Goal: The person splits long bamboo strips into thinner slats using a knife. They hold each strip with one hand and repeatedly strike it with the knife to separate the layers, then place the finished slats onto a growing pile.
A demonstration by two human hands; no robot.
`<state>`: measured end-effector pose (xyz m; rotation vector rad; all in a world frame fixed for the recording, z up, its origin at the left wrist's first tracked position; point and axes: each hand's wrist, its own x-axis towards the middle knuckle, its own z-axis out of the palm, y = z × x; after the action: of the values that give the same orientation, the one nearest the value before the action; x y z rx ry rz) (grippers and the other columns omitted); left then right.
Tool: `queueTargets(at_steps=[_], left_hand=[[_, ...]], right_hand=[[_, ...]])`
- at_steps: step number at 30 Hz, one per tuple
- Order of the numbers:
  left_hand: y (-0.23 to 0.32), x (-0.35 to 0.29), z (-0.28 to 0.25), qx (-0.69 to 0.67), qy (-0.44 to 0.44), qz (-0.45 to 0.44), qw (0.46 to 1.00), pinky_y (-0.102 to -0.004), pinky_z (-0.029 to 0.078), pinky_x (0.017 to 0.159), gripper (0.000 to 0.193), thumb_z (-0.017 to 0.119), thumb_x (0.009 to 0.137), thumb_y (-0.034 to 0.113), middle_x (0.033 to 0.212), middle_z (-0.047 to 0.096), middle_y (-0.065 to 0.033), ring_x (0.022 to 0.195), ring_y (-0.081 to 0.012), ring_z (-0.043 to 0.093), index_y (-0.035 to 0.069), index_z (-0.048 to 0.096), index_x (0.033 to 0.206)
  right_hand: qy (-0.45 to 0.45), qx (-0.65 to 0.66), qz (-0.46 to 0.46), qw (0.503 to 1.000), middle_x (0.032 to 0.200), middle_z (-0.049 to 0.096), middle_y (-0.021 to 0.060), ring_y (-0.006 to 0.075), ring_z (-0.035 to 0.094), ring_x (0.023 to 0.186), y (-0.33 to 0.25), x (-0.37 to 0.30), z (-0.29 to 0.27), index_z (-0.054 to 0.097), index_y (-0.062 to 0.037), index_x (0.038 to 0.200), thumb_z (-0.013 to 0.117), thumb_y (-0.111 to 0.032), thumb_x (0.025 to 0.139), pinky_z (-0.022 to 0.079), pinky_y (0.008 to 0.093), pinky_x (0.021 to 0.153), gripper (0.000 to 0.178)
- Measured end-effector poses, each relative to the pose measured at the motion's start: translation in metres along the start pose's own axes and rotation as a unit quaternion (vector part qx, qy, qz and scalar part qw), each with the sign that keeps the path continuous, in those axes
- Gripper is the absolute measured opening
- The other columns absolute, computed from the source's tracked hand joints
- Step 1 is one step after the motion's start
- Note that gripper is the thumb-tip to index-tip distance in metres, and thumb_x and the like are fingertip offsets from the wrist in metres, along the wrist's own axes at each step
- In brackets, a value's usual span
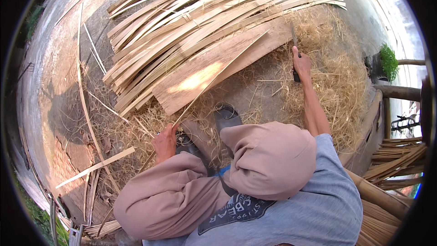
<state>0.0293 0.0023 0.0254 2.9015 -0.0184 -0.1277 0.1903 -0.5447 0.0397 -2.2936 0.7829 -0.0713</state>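
Strips (182, 29) lie beyond the board (195, 77), shavings (339, 82) to its right.

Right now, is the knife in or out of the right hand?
In: the right hand grips the knife by its black handle, blade pointing away.

Bright daylight makes the floor (52, 70) shine, almost white at its far right side. A sunny patch glows on the wooden board (216, 59), and a dark shadow (63, 114) lies near the floor's left edge. Things look bent near the round black rim.
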Motion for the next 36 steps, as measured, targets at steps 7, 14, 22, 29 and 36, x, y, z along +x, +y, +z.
queueTargets(at_steps=[7, 14, 22, 29, 36], left_hand=[[-0.003, -0.006, 0.021, 0.032, 0.014, 0.03, 0.999, -0.0537, 0.048, 0.054, 0.03, 0.057, 0.105, 0.041, 0.07, 0.068, -0.0175, 0.063, -0.0434, 0.067, 0.012, 0.06, 0.099], [-0.003, 0.0, -0.003, -0.085, -0.094, -0.005, 0.992, -0.0548, 0.047, 0.058, 0.036, 0.058, 0.104, 0.043, 0.074, 0.067, -0.0216, 0.068, -0.0442, 0.067, 0.007, 0.063, 0.103], [-0.038, 0.02, -0.025, -0.351, -0.312, -0.163, 0.868, -0.0341, 0.05, 0.067, 0.044, 0.073, 0.096, 0.043, 0.079, 0.071, -0.0092, 0.073, -0.019, 0.065, 0.0, 0.07, 0.104], [-0.129, -0.106, -0.073, -0.464, -0.193, -0.365, 0.784, -0.0307, 0.047, 0.066, 0.027, 0.073, 0.097, 0.029, 0.084, 0.069, -0.0038, 0.073, -0.0128, 0.061, 0.004, 0.068, 0.103], [-0.096, -0.057, -0.046, -0.293, -0.209, -0.161, 0.919, -0.0375, 0.047, 0.059, 0.028, 0.073, 0.098, 0.029, 0.072, 0.065, -0.0074, 0.071, -0.0193, 0.066, 0.003, 0.065, 0.091]], right_hand=[[-0.234, -0.108, -0.261, 0.93, 0.064, 0.061, 0.0164, 0.0355, 0.064, 0.063, -0.055, -0.153, 0.057, 0.058, -0.0018, 0.074, 0.065, -0.06, 0.096, 0.05, 0.0487, 0.061, 0.063], [0.036, 0.036, 0.014, 0.999, 0.056, 0.054, 0.0123, 0.0272, 0.054, 0.053, -0.003, 0.01, 0.011, 0.057, -0.0015, 0.066, 0.056, -0.062, 0.101, 0.04, 0.044, 0.053, 0.069], [-0.082, -0.146, -0.222, 0.961, 0.066, 0.062, 0.0236, 0.0422, 0.064, 0.066, -0.039, -0.08, 0.069, 0.059, 0.0008, 0.072, 0.06, -0.063, 0.097, 0.048, 0.0509, 0.065, 0.068], [-0.036, -0.169, -0.197, 0.965, 0.067, 0.063, 0.0239, 0.0402, 0.064, 0.064, -0.05, -0.019, 0.056, 0.063, 0.0038, 0.073, 0.059, -0.063, 0.098, 0.049, 0.05, 0.066, 0.071], [-0.17, -0.085, -0.156, 0.969, 0.061, 0.06, 0.021, 0.0317, 0.058, 0.057, -0.082, -0.094, 0.088, 0.065, 0.0055, 0.073, 0.062, -0.058, 0.098, 0.046, 0.046, 0.06, 0.068]])
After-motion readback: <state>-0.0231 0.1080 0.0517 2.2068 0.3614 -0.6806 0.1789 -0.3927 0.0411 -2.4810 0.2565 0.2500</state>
